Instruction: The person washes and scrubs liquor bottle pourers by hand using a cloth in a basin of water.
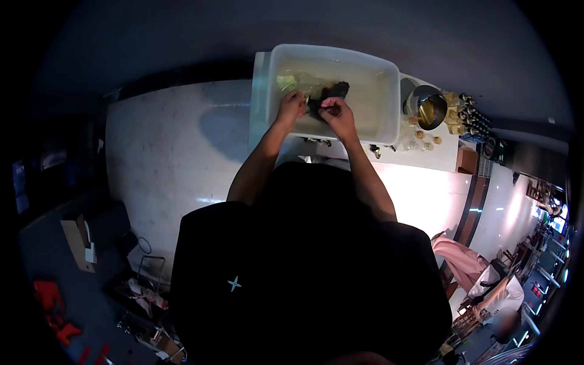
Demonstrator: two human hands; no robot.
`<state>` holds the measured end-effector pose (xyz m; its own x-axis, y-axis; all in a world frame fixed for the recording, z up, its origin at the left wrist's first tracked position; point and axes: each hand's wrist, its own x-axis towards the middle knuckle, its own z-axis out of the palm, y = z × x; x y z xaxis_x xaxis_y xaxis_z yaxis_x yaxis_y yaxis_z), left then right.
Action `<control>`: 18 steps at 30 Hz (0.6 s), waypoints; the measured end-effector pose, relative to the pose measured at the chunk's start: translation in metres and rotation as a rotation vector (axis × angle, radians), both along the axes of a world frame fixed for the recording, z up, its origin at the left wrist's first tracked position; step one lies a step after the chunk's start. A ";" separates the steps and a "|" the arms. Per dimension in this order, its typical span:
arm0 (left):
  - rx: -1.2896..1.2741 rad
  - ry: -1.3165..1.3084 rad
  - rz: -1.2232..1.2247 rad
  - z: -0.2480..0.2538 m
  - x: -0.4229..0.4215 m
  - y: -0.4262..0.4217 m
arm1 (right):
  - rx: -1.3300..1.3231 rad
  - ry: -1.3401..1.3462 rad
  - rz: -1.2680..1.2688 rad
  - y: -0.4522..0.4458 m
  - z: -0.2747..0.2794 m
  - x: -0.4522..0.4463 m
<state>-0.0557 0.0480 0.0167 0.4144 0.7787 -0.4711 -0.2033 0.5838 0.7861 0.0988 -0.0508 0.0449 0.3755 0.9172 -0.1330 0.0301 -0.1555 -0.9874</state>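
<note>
A white plastic tub point(394, 103) with shallow, cloudy liquid stands before me. My left hand point(292, 108) is over its near left part, fingers curled and pressed together; what they hold, if anything, is too small to make out. My right hand point(337, 112) is closed in a pinch at a dark, ragged clump point(339, 91). The clump stretches between my hands and up toward the middle of the tub. A pale green, see-through piece point(287, 83) lies in the liquid beyond my left hand.
Right of the tub are a metal bowl point(427, 108) with yellowish liquid, small cork-topped jars point(428, 139) and several dark-necked bottles point(474, 118). The white table point(260, 79) has small dark bits along its near edge. A person in pink trousers point(462, 261) is at lower right.
</note>
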 end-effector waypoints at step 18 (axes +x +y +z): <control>-0.114 -0.172 -0.151 0.020 0.011 -0.021 | 0.096 -0.344 -0.110 -0.001 0.018 -0.013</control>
